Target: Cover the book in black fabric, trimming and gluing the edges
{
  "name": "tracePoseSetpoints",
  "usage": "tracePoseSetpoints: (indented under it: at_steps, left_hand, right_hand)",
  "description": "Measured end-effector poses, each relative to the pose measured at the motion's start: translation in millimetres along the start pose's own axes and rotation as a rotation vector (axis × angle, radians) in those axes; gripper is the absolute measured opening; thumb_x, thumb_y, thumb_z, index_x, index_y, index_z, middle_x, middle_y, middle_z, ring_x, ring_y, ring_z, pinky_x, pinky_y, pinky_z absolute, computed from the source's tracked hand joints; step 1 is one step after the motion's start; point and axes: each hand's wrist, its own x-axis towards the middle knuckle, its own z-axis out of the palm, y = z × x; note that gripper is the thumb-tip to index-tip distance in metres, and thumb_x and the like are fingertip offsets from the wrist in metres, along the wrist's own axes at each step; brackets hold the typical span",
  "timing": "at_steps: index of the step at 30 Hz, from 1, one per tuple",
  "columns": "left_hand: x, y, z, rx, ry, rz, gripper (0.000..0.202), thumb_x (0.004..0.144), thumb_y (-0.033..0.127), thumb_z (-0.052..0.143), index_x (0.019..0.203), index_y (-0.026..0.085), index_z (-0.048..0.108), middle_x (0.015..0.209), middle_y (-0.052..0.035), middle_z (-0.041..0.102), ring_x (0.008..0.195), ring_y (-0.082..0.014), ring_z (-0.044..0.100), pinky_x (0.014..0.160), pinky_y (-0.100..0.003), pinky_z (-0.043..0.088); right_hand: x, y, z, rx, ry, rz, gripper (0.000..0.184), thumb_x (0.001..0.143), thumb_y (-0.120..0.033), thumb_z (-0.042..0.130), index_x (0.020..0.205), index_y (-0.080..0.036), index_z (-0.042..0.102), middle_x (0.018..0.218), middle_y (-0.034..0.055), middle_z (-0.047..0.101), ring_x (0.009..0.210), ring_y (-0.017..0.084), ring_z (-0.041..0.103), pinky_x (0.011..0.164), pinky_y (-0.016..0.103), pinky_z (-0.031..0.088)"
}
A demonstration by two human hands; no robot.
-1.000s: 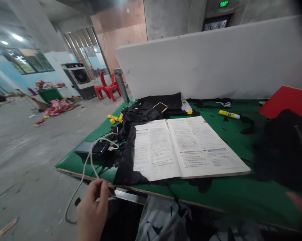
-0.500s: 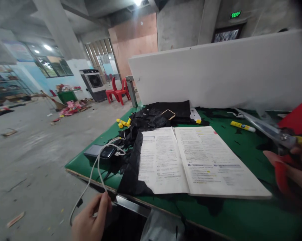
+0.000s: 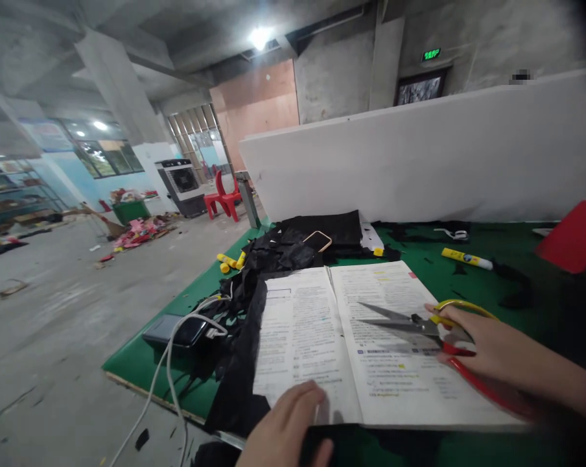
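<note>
An open book (image 3: 351, 344) with printed pages lies on the green table (image 3: 468, 285). My right hand (image 3: 492, 350) grips scissors (image 3: 410, 322) with yellow and red handles; their blades are parted and point left over the right page. My left hand (image 3: 288, 428) rests at the book's lower left corner, its fingers curled round the edge of a black piece (image 3: 322, 444) lying there. Black scraps (image 3: 273, 250) are heaped left of the book.
A dark power bank (image 3: 174, 329) with white cables sits near the table's left corner. A phone (image 3: 317, 240) lies on the black pile. Yellow glue sticks (image 3: 467, 259) and a red sheet (image 3: 575, 237) lie further back, with a white board (image 3: 419, 162) behind them.
My right hand brought the scissors from the right edge over the book's right page. My left hand let go of the white cable and came up to the book's lower left corner.
</note>
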Motion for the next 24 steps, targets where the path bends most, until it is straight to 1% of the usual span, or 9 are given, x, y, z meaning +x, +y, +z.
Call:
tracePoseSetpoints:
  at_steps: [3, 5, 7, 10, 14, 17, 20, 22, 24]
  left_hand:
    - [27.2, 13.4, 18.3, 0.132, -0.206, 0.103, 0.06, 0.077, 0.028, 0.064, 0.131, 0.011, 0.045, 0.133, -0.0176, 0.054, 0.123, -0.0297, 0.052, 0.096, -0.036, 0.05]
    - [38.2, 17.2, 25.5, 0.215, -0.305, 0.065, 0.068, 0.075, 0.031, 0.066, 0.134, 0.008, 0.043, 0.142, -0.0231, 0.042, 0.128, -0.0375, 0.044, 0.097, -0.046, 0.048]
    - [43.6, 17.2, 29.2, 0.254, -0.369, 0.034, 0.069, 0.076, 0.033, 0.066, 0.137, 0.009, 0.042, 0.145, -0.0234, 0.036, 0.129, -0.0396, 0.041, 0.097, -0.05, 0.047]
    - [44.6, 12.3, 31.0, 0.246, -0.417, 0.071, 0.069, 0.08, 0.035, 0.064, 0.14, 0.012, 0.038, 0.145, -0.02, 0.037, 0.131, -0.0363, 0.041, 0.098, -0.048, 0.047]
    - [43.1, 6.2, 35.6, 0.252, -0.396, 0.155, 0.072, 0.081, 0.038, 0.064, 0.142, 0.014, 0.035, 0.145, -0.018, 0.039, 0.131, -0.0339, 0.042, 0.1, -0.045, 0.044]
    - [43.1, 6.4, 45.7, 0.285, -0.392, 0.232, 0.073, 0.081, 0.046, 0.063, 0.14, 0.011, 0.037, 0.142, -0.0197, 0.043, 0.128, -0.034, 0.045, 0.098, -0.044, 0.046]
    - [44.8, 9.8, 52.8, 0.275, -0.358, 0.281, 0.072, 0.084, 0.057, 0.053, 0.138, 0.011, 0.039, 0.139, -0.0193, 0.047, 0.126, -0.0334, 0.048, 0.096, -0.044, 0.047]
    - [48.0, 12.5, 47.1, 0.217, -0.362, 0.29, 0.068, 0.085, 0.059, 0.048, 0.137, 0.015, 0.04, 0.139, -0.0155, 0.048, 0.126, -0.0301, 0.048, 0.099, -0.042, 0.046]
    - [53.7, 13.5, 30.9, 0.129, -0.412, 0.265, 0.066, 0.086, 0.058, 0.048, 0.138, 0.019, 0.039, 0.142, -0.0119, 0.046, 0.129, -0.0268, 0.046, 0.102, -0.038, 0.044]
  right_hand:
    - [-2.5, -1.3, 3.6, 0.031, -0.038, -0.018, 0.059, 0.072, -0.051, 0.061, 0.122, -0.019, 0.057, 0.137, 0.0122, 0.051, 0.119, 0.03, 0.052, 0.096, 0.038, 0.044]
    - [-5.4, -1.7, 3.9, 0.029, -0.02, -0.029, 0.062, 0.07, -0.049, 0.063, 0.123, -0.018, 0.057, 0.135, 0.013, 0.053, 0.118, 0.032, 0.052, 0.097, 0.042, 0.043]
    - [-8.6, -1.6, 2.6, 0.01, -0.011, -0.042, 0.063, 0.069, -0.049, 0.064, 0.123, -0.018, 0.057, 0.132, 0.0128, 0.055, 0.117, 0.033, 0.053, 0.096, 0.044, 0.044]
    - [-13.1, -3.4, -3.0, -0.016, -0.037, -0.034, 0.061, 0.067, -0.052, 0.065, 0.118, -0.019, 0.059, 0.129, 0.0127, 0.057, 0.112, 0.032, 0.056, 0.088, 0.041, 0.048]
    - [-20.4, -7.5, -12.8, -0.02, -0.081, -0.013, 0.056, 0.063, -0.056, 0.068, 0.107, -0.021, 0.062, 0.118, 0.0111, 0.063, 0.102, 0.031, 0.061, 0.078, 0.04, 0.051]
    - [-28.2, -4.0, -15.6, -0.016, -0.046, -0.003, 0.047, 0.066, -0.052, 0.066, 0.103, -0.023, 0.064, 0.111, 0.0092, 0.066, 0.097, 0.03, 0.062, 0.075, 0.04, 0.051]
    - [-36.1, 7.2, -13.8, -0.026, 0.002, 0.056, 0.046, 0.066, -0.048, 0.067, 0.106, -0.024, 0.065, 0.11, 0.0097, 0.067, 0.091, 0.031, 0.064, 0.073, 0.042, 0.051]
    - [-39.3, 15.1, -11.9, -0.016, 0.019, 0.075, 0.047, 0.066, -0.046, 0.068, 0.107, -0.025, 0.066, 0.109, 0.0085, 0.068, 0.089, 0.03, 0.065, 0.074, 0.042, 0.052]
    - [-39.9, 19.2, -10.6, 0.003, 0.043, 0.061, 0.044, 0.066, -0.045, 0.067, 0.106, -0.027, 0.066, 0.107, 0.0058, 0.069, 0.088, 0.028, 0.066, 0.075, 0.039, 0.052]
